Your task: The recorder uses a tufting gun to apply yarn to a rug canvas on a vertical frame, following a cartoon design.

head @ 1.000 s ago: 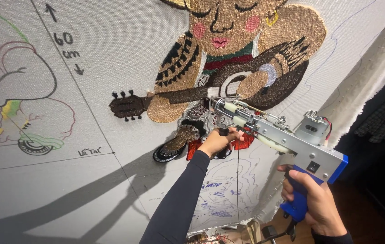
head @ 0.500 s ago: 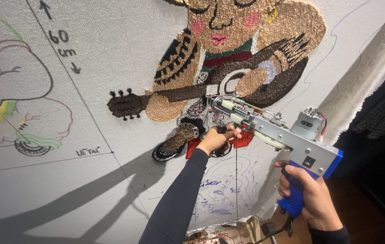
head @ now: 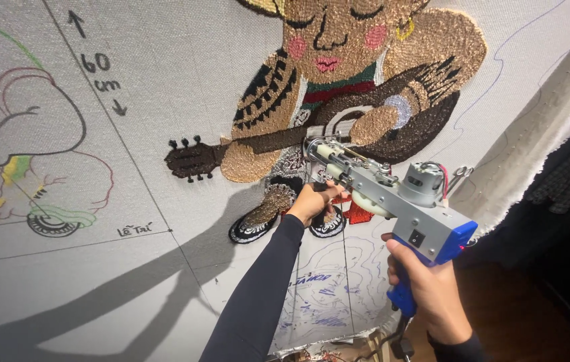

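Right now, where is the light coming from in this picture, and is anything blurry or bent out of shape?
Head view: light comes from the right, throwing long dark arm shadows leftward down the white stretched tufting cloth; the grey-and-blue tufting gun, the left hand and the right hand look sharp; the far right is nearly black; the cloth's drawn lines slant, since the camera is tilted.

1. Right hand point(head: 432, 288) grips the blue handle of a grey tufting gun point(head: 392, 194) — its nose touches the stretched white cloth point(head: 164, 80).
2. Left hand point(head: 315, 201) clasps the gun's front grip.
3. Tufted guitar-player figure point(head: 359, 80) above — partly filled.
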